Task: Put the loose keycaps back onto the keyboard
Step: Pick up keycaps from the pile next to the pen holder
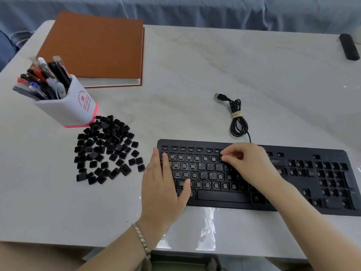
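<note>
Keyboard (224,196): black, full-size, on the near half of the tabletop (214,65). Long axis runs left to right, with the right end a little nearer the person. The space bar is on the near edge and the function row on the far edge. Most sockets are bare. A few letter caps (R, T, Y, F, H) and the space bar are seated.

Loose keycaps (109,149): a black scattered heap to the left of the keyboard, apart from it. Its far edge touches the pen holder (74,108).

Left hand (166,184): flat, fingers straight and together, resting on the keyboard's left end, thumb across the lower rows. It holds nothing. A metal bracelet (141,239) is on the wrist.

Right hand (248,163): fingers curled, thumb and forefinger in a narrow pinch on a small dark keycap (222,159) at the number row.

The cable (237,118) leaves the far edge of the keyboard, coiled and tied, with the USB plug pointing left.

Surface: pale marbled tabletop with a glossy clear film at the near edge. A brown closed binder (93,47) lies at far left. A black oblong object (349,46) sits at the far right corner; what it is cannot be told. Blue cloth (195,10) lies behind the tabletop.
</note>
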### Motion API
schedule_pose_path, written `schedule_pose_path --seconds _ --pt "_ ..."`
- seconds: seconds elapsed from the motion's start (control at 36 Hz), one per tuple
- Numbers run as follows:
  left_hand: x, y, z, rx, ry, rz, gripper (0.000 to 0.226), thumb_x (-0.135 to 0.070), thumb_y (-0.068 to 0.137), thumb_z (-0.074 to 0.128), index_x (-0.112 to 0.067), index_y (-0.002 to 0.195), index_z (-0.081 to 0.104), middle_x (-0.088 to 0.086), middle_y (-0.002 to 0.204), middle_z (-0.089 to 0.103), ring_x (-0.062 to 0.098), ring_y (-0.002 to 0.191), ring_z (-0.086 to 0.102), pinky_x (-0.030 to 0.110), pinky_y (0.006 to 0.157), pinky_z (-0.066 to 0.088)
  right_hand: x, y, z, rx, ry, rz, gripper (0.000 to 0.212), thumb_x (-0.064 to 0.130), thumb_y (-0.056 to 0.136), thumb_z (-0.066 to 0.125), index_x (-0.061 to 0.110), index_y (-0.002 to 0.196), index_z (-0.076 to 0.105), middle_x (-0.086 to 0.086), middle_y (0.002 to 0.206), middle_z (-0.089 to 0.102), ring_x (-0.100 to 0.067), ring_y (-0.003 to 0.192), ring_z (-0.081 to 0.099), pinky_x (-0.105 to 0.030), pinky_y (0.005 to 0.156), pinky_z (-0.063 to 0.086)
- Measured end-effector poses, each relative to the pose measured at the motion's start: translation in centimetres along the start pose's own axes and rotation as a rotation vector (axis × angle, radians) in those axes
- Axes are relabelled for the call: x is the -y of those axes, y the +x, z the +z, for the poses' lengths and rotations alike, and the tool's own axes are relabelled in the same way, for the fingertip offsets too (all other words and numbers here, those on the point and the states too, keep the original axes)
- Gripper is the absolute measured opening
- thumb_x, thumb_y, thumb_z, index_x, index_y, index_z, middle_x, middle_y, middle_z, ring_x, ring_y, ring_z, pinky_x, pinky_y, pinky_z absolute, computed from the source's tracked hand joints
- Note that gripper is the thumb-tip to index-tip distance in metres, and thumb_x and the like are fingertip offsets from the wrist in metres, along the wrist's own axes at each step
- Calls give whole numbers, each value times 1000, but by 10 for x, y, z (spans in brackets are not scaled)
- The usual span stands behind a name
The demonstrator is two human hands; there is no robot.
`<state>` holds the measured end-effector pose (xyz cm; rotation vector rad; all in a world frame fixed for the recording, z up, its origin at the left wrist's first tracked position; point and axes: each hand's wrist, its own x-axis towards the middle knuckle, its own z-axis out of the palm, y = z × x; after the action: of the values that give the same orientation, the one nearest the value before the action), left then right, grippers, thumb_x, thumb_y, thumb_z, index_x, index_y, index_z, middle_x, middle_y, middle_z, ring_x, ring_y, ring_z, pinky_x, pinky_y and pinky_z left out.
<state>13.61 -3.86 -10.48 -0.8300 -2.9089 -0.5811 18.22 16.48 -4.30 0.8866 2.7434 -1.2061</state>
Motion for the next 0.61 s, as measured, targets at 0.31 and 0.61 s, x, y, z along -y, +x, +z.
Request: schedule_pose_path --seconds 0.31,0.61 --pt "0 0 1 -15 0 6 74 -47 85 40 10 132 44 31 143 35 35 129 37 45 104 32 -6 -4 6 -102 -141 -171 7 14 80 71 15 86 73 0 82 61 -9 68 54 -22 79 43" --pt "1 -1 1 -17 -7 10 74 -47 86 40 10 133 43 30 143 34 36 129 39 44 105 33 -12 -3 5 -67 -191 -267 19 15 81 70 10 98 73 0 93 60 -11 74 52 -31 82 46"
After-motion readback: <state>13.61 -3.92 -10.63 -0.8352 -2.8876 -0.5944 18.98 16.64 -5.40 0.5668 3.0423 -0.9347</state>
